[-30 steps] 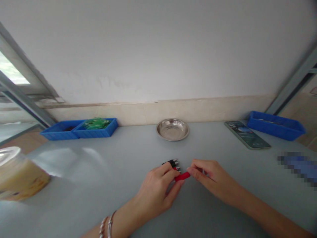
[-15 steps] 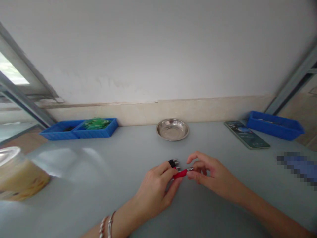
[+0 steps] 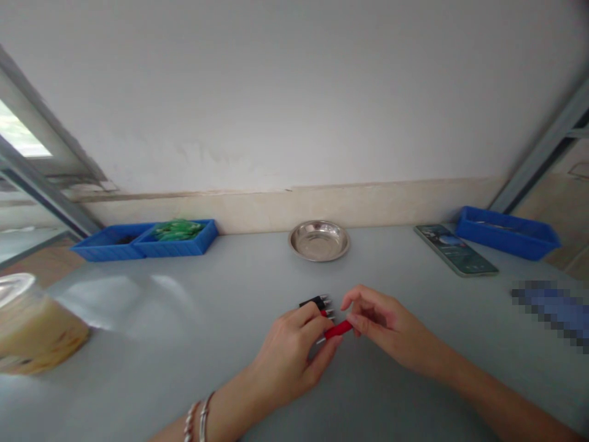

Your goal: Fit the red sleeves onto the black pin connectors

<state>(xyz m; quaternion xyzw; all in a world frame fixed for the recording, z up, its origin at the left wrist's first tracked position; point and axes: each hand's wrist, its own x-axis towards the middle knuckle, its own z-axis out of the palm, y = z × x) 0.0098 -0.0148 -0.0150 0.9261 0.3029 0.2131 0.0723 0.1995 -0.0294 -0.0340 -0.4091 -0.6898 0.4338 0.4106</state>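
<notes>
Red pen (image 3: 338, 329) clamped in left hand's (image 3: 294, 344) fingers; right hand (image 3: 389, 325) pinches two-o'clock end. Dish (image 3: 319, 244) at twelve o'clock.

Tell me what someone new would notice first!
Probably the bright red piece, low near the middle, held by the left hand with the right hand at its end. Next, perhaps the shiny metal dish near the wall, or the green things in a blue tray at back left.

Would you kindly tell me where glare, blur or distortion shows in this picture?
Head view: the window is washed out and pale glare lies on the table at left; head view: the cup looks stretched, a blue patch pixelated; head view: the red pen looks soft.
</notes>
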